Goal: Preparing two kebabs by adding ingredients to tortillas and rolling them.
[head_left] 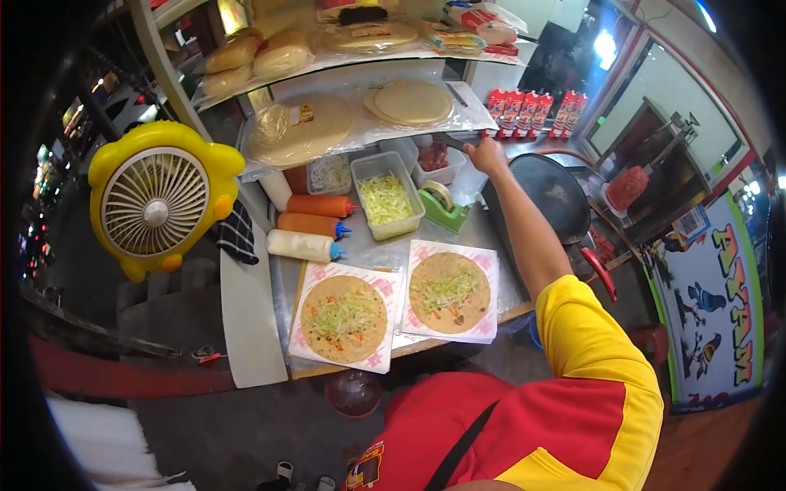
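Note:
My right hand (489, 155) reaches far over the counter, its fingers closed round the end of a dark-handled utensil (452, 141). That utensil points left over a clear tub of reddish meat (434, 159); its working end is too small to tell. My left hand is out of view. Near me lie two flat round wraps, the left wrap (344, 319) and the right wrap (449, 292), each on printed paper and topped with shredded lettuce and orange bits. Behind them stands a tub of shredded lettuce (386, 200), beside a green tape dispenser (443, 209).
Three squeeze bottles, including a white sauce bottle (304, 245), lie left of the lettuce. A round black pan (550, 196) sits under my right forearm. A yellow fan (157, 200) stands at the left. Stacked flatbreads (409, 101) rest on the shelf above.

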Demonstrator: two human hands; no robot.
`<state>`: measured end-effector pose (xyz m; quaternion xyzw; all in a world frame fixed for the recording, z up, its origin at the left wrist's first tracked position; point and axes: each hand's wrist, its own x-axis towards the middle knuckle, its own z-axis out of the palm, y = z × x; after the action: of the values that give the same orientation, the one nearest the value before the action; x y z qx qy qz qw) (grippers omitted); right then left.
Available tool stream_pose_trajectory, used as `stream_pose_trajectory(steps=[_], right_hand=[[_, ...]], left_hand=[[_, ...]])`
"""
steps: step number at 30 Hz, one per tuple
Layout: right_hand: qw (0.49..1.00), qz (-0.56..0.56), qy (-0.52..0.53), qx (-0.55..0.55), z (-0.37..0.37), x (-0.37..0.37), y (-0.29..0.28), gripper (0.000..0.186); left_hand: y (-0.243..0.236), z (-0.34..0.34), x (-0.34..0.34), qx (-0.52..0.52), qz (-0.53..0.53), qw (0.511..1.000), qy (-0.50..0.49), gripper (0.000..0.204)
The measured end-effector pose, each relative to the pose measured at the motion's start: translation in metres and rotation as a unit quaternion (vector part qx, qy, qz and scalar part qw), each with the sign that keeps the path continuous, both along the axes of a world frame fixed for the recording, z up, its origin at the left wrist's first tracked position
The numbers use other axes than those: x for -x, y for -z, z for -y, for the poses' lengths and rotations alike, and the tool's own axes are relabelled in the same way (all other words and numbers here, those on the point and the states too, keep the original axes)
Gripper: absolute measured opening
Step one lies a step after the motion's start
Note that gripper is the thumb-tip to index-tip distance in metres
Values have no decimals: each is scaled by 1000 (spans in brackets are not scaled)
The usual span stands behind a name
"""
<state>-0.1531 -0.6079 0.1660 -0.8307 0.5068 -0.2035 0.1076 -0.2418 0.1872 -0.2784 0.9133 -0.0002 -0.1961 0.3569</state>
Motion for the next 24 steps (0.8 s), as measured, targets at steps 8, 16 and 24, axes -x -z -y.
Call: stream_pose_trajectory(steps=[8,16,24], right_hand=[[999,41,-12,-20,-30,5,-9,51],[981,-137,-106,87,-38,-15,21,50],[997,59,-36,20,-39,11,-2,49]], left_hand=[[39,37,-50,43,149,977,144,33],[34,68,-85,42,252,938,236,36],[32,50,-18,78,76,994,-27,36]])
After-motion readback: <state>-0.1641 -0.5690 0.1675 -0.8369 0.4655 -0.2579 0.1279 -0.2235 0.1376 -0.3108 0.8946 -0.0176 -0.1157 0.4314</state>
